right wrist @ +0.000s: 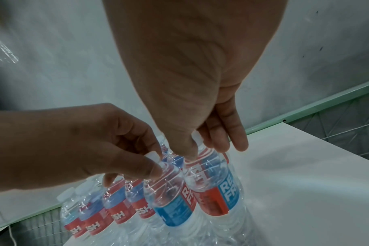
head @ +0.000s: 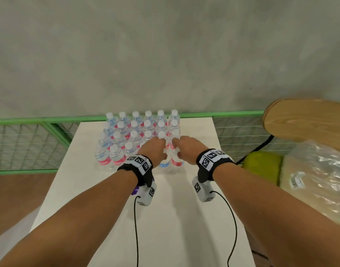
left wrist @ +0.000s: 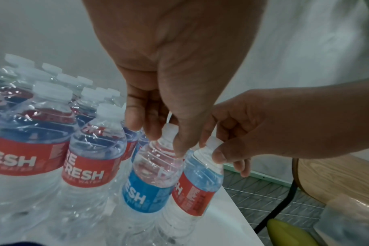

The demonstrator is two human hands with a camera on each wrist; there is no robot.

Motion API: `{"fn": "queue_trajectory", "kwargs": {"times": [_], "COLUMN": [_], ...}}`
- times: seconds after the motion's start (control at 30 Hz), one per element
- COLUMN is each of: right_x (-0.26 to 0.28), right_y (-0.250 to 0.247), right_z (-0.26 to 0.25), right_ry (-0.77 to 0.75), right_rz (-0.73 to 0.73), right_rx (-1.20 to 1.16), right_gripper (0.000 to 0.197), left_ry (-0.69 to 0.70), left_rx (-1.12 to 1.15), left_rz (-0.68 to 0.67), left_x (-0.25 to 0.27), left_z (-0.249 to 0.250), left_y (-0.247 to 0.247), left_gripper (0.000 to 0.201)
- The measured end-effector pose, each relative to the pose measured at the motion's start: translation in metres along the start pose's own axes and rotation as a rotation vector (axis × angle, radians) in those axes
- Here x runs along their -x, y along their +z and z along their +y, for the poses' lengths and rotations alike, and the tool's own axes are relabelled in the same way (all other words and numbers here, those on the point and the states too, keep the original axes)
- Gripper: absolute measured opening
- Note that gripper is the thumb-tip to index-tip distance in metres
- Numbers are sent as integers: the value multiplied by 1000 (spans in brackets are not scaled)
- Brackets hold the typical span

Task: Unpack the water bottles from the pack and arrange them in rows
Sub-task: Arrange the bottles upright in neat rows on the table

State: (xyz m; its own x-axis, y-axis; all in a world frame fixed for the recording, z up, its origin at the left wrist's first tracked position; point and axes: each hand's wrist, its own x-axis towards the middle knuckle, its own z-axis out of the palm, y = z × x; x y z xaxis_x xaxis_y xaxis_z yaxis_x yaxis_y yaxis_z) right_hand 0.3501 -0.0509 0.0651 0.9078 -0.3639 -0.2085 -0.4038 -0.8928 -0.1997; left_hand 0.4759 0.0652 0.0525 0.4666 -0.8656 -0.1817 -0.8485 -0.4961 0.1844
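Note:
Several clear water bottles [head: 134,132] with white caps and red-and-blue labels stand in rows at the far end of the white table [head: 165,218]. At the front right of the group, my left hand [head: 155,145] [left wrist: 166,133] pinches the cap of a bottle whose blue label side faces me [left wrist: 150,188] [right wrist: 171,199]. Right beside it, my right hand [head: 179,145] [right wrist: 200,144] pinches the cap of a bottle showing its red label side [left wrist: 194,194] [right wrist: 213,188]. Both bottles lean a little and touch each other. Their bases are low at the tabletop.
A wooden chair seat [head: 308,122] and crumpled clear plastic wrap [head: 319,170] lie to the right, above a yellow-green cushion [head: 261,162]. A green wire fence [head: 30,143] runs behind and left of the table. The table's right edge is close to the held bottles.

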Motion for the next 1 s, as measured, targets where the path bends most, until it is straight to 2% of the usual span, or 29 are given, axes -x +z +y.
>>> {"fn": "queue_trajectory", "kwargs": {"times": [0.17,0.37,0.57,0.67,0.83,0.9,1.0], "right_x": [-26,-38,-33,-32,-31,-29,-29], "right_y": [2,6,15,20,20,23,30], "right_z": [-1,2,10,10,10,13,13], "right_ry": [9,20,88,98,102,133,158], "right_rz": [9,39,46,64,93,80,98], "right_rx": [21,-7,-91,-107,-144,-188,-237], "right_gripper": [33,34,40,36,34,40,39], "left_ry": [12,48,102,99,184,206,185], "left_rx": [-13,-84,-207,-279,-163,-168,-313], "left_rz": [8,35,91,18,-62,-57,-49], "left_x": [-26,-34,-32,-35,-37,-35,-31], "left_z": [-14,-25,-28,-22,-29,-32,-28], "left_y": [-5,-2,-10,-19,-23,-22,-21], "left_gripper": [32,35,50,43,33,35,46]}}
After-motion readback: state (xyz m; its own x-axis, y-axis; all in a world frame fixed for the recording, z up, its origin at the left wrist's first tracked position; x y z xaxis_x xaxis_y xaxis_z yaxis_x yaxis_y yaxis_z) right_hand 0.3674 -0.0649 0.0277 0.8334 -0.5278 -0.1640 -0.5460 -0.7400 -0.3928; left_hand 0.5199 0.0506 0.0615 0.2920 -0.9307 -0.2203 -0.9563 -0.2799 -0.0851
